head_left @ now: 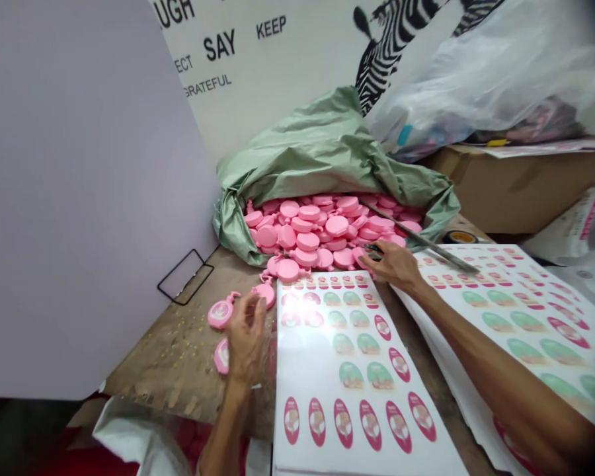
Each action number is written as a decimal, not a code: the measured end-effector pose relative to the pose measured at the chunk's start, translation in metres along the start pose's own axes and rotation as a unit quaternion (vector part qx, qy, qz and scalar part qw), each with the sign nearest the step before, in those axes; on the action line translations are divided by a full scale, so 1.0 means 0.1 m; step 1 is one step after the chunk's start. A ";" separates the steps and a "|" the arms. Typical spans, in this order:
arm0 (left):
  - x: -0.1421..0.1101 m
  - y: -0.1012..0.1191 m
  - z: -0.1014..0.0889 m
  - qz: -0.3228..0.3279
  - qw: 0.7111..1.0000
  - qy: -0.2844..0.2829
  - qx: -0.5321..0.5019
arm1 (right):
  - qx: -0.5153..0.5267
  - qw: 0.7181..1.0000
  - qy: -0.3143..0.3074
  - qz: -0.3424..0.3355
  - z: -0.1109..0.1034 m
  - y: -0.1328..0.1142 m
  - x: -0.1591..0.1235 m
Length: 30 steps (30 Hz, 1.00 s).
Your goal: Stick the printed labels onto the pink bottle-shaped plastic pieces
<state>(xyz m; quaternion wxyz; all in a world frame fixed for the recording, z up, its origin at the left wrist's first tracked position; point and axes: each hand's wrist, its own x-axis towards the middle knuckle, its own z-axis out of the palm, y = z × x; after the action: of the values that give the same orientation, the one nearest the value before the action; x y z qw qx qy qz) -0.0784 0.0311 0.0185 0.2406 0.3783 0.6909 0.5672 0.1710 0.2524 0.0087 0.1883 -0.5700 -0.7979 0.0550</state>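
Note:
My left hand [246, 334] has its curled fingers at the edge of a pink round plastic case [264, 294] with a small loop, gripping it near the sheet's upper left corner. Beside that hand lie two more pink cases with labels on them, one labelled case [221, 313] higher up and another [221, 356] partly hidden by the hand. My right hand [395, 266] is at the front of the heap of pink cases [322, 228], closed around a small dark object [374, 248] that is mostly hidden. Below the heap is a printed sticker sheet [307, 363] with some blank spots.
A green sack [307, 155] spills the heap. A long metal ruler [441, 254] lies across sack and second sticker sheet [506, 304]. A black wire frame [185, 277] stands left by a white panel [79, 198]. A cardboard box [530, 185] and plastic bag [506, 73] are behind right.

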 end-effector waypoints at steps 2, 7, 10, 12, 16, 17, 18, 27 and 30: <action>-0.03 0.02 0.22 -0.057 0.988 -0.109 -0.096 | 0.002 0.999 -0.002 -0.054 -0.05 -0.09 -0.10; -0.12 0.03 0.68 -0.094 0.973 -0.149 -0.147 | -0.042 0.999 0.005 0.000 0.08 -0.15 -0.08; -0.23 0.00 0.76 -0.144 0.955 -0.193 -0.172 | -0.064 0.997 -0.001 0.041 0.18 -0.05 0.06; -0.28 -0.05 0.73 -0.182 0.942 -0.205 -0.196 | -0.067 0.997 0.006 0.039 0.16 -0.01 0.09; -0.28 -0.10 0.64 -0.264 0.890 -0.222 -0.298 | -0.036 0.997 0.020 -0.072 -0.03 -0.13 -0.21; -0.27 -0.09 0.62 -0.293 0.858 -0.250 -0.339 | -0.015 0.992 0.011 -0.128 -0.08 -0.20 -0.36; -0.27 -0.08 0.60 -0.318 0.821 -0.285 -0.379 | 0.011 0.982 -0.002 -0.191 -0.12 -0.29 -0.53; -0.27 -0.05 0.33 -0.251 0.892 -0.115 -0.358 | 0.196 0.967 -0.042 -0.160 0.12 -0.66 -1.13; -0.17 -0.07 0.29 -0.204 0.922 -0.078 -0.321 | 0.119 0.982 -0.010 -0.145 0.31 -0.66 -1.05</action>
<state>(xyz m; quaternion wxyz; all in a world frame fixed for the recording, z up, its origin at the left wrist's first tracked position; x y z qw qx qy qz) -0.0478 0.0340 0.0029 0.5125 0.1747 0.5129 0.6662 0.1302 0.1360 -0.0254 0.2526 -0.4216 -0.8615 0.1275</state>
